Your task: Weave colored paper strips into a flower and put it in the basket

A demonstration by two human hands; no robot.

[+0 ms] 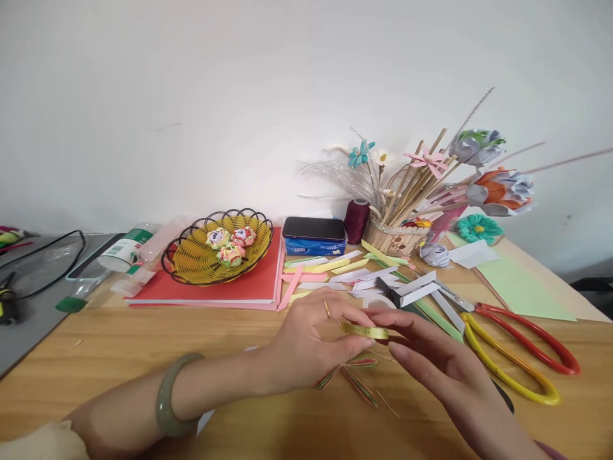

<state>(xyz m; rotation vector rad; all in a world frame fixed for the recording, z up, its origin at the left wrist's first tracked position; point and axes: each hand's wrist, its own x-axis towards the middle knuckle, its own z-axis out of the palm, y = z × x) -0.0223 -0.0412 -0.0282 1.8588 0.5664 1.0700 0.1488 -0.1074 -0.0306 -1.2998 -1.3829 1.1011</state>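
Note:
My left hand (306, 345), with a jade bangle (167, 399) on its wrist, pinches one end of a narrow yellow-green paper strip (366, 331) above the wooden table (119, 351). My right hand (431, 358) holds the strip's other end between thumb and fingers. Under the hands lie thin striped paper pieces (352, 374) fanned out on the table.
A wire basket (215, 252) with three paper roses sits on red paper sheets (230, 287). Loose coloured strips (330, 268), a tape roll (378, 300), red-and-yellow scissors (517, 351), a blue tin (313, 236), a thread spool (357, 220) and a holder of paper flowers (397, 236) stand behind.

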